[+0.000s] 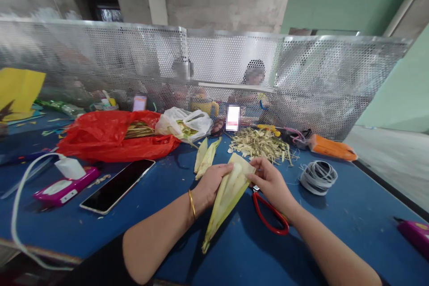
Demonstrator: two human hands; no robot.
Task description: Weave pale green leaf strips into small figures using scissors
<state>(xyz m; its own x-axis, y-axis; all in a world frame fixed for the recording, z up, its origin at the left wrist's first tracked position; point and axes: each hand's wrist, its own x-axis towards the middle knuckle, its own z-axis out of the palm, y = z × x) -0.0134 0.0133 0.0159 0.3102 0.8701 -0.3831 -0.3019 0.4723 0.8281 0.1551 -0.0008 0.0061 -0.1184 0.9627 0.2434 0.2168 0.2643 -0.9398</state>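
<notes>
A pale green-yellow corn husk (225,203) stretches between my hands, its narrow stem end pointing down toward me. My left hand (214,179) is closed on its left side, with the thumb lying over the inner face. At the husk's upper right edge, the fingers of my right hand (268,181) pinch the rim. Red-handled scissors (272,216) lie on the blue table under my right hand, their blades mostly hidden. Just beyond my left hand rest more loose husks (207,157).
Behind the hands sit a pile of shredded husk strips (263,143), a red plastic bag (110,136) and a white bag (183,123). A coil of grey cord (317,178) lies right; a phone (117,186) and purple power strip (67,186) lie left. A perforated metal screen (134,53) closes the back.
</notes>
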